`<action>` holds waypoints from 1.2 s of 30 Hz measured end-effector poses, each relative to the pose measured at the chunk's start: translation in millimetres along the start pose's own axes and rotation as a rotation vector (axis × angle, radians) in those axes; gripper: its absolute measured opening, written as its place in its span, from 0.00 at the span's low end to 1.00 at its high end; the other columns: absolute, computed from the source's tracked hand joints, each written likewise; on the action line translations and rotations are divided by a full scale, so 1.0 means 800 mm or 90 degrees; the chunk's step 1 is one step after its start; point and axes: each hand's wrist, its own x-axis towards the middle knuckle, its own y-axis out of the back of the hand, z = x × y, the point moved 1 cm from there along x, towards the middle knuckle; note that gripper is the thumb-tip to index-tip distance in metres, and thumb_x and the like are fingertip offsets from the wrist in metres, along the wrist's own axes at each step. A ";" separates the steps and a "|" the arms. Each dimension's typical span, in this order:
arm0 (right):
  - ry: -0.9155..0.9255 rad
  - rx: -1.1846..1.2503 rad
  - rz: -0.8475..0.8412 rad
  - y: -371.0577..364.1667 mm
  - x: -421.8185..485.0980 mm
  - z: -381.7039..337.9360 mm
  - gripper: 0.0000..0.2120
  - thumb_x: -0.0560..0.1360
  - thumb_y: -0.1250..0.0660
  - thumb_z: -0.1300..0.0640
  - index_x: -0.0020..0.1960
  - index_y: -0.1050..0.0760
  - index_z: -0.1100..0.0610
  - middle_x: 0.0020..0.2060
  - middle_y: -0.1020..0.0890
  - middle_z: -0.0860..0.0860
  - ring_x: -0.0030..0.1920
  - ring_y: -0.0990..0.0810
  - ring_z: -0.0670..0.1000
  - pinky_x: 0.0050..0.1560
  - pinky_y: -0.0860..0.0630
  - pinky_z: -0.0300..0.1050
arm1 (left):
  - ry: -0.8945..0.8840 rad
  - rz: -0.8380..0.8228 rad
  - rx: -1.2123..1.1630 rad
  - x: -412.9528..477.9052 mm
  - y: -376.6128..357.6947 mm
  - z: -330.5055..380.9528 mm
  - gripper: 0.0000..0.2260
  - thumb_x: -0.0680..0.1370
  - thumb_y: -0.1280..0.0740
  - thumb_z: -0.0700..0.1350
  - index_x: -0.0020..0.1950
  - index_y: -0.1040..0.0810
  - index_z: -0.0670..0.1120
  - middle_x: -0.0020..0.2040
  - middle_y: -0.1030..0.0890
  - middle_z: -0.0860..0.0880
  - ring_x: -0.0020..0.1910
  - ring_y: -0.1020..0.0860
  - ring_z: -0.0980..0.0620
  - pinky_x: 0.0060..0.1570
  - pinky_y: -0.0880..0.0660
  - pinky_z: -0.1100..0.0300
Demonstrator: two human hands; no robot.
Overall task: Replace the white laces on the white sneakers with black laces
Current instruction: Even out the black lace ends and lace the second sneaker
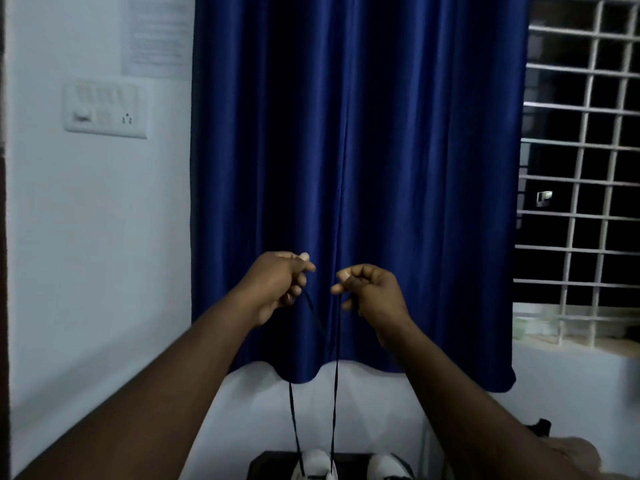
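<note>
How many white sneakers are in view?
2. The left white sneaker sits at bottom centre, with the thin black lace running down to it; the right white sneaker stands beside it. Both are cut by the frame edge.

You face a blue curtain [346, 168]. Left of it, a switchboard [105, 109] sits below a paper notice [157, 36]; right, a window grille [581, 168].

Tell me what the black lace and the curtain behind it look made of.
The black lace: thin matte textile cord, probably woven polyester or cotton; it runs taut and straight up from the sneaker. The curtain: blue cloth, satin-like sheen along vertical folds; fibre unclear.
</note>
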 end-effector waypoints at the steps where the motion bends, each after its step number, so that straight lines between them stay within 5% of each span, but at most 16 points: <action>1: 0.003 0.001 0.003 0.001 0.004 -0.007 0.07 0.83 0.34 0.60 0.55 0.19 0.62 0.44 0.12 0.57 0.31 0.21 0.49 0.28 0.28 0.33 | -0.002 -0.011 0.000 0.002 -0.001 0.011 0.10 0.85 0.35 0.46 0.54 0.17 0.41 0.33 0.22 0.50 0.27 0.27 0.58 0.30 0.31 0.64; 8: 0.002 0.026 0.030 0.010 0.014 -0.031 0.10 0.85 0.40 0.62 0.57 0.20 0.59 0.46 0.12 0.56 0.33 0.19 0.48 0.29 0.27 0.33 | -0.074 -0.075 0.091 0.007 0.002 0.046 0.06 0.78 0.29 0.34 0.54 0.17 0.39 0.44 0.13 0.43 0.44 0.13 0.47 0.42 0.19 0.58; 12: 0.000 0.017 0.039 0.013 0.017 -0.036 0.09 0.85 0.39 0.62 0.57 0.20 0.61 0.46 0.12 0.58 0.33 0.19 0.48 0.29 0.27 0.33 | -0.158 -0.101 0.499 0.009 0.001 0.059 0.15 0.74 0.24 0.35 0.59 0.17 0.47 0.47 0.13 0.52 0.47 0.15 0.56 0.55 0.17 0.57; 15: -0.003 0.008 0.034 0.015 0.019 -0.039 0.09 0.85 0.38 0.62 0.56 0.19 0.61 0.47 0.12 0.58 0.33 0.19 0.49 0.28 0.27 0.33 | -0.224 -0.089 0.799 0.004 -0.008 0.073 0.14 0.78 0.30 0.36 0.62 0.18 0.47 0.53 0.17 0.50 0.48 0.17 0.53 0.54 0.17 0.54; 18: -0.011 0.013 0.023 0.017 0.020 -0.037 0.10 0.85 0.39 0.63 0.56 0.19 0.62 0.47 0.12 0.58 0.35 0.18 0.50 0.29 0.27 0.33 | -0.302 -0.003 0.999 -0.009 -0.019 0.087 0.08 0.79 0.35 0.34 0.43 0.23 0.45 0.43 0.23 0.47 0.39 0.22 0.50 0.41 0.19 0.54; 20: -0.026 0.014 0.009 0.019 0.024 -0.035 0.12 0.85 0.42 0.64 0.57 0.19 0.61 0.47 0.12 0.56 0.36 0.17 0.51 0.31 0.26 0.37 | -0.341 0.052 1.025 -0.011 -0.025 0.090 0.12 0.80 0.34 0.36 0.38 0.27 0.46 0.39 0.25 0.48 0.36 0.24 0.51 0.38 0.20 0.55; 25: -0.051 0.003 -0.003 0.026 0.031 -0.033 0.19 0.80 0.47 0.68 0.58 0.19 0.58 0.47 0.11 0.53 0.39 0.15 0.51 0.36 0.26 0.42 | -0.342 0.107 0.959 -0.007 -0.024 0.096 0.04 0.83 0.32 0.45 0.50 0.20 0.45 0.45 0.21 0.48 0.43 0.20 0.49 0.46 0.18 0.52; 32: -0.026 -0.051 -0.003 0.042 0.032 -0.029 0.05 0.83 0.33 0.60 0.54 0.18 0.58 0.48 0.11 0.51 0.40 0.13 0.51 0.33 0.25 0.37 | -0.409 0.144 1.037 -0.007 -0.015 0.109 0.10 0.86 0.38 0.50 0.56 0.24 0.44 0.44 0.24 0.47 0.43 0.24 0.48 0.39 0.27 0.53; 36: -0.026 -0.053 -0.007 0.043 0.029 -0.032 0.09 0.84 0.33 0.54 0.53 0.19 0.60 0.46 0.11 0.51 0.39 0.15 0.50 0.34 0.26 0.39 | -0.388 0.137 0.951 0.003 -0.016 0.101 0.07 0.86 0.39 0.51 0.54 0.25 0.49 0.44 0.22 0.51 0.39 0.24 0.51 0.39 0.24 0.53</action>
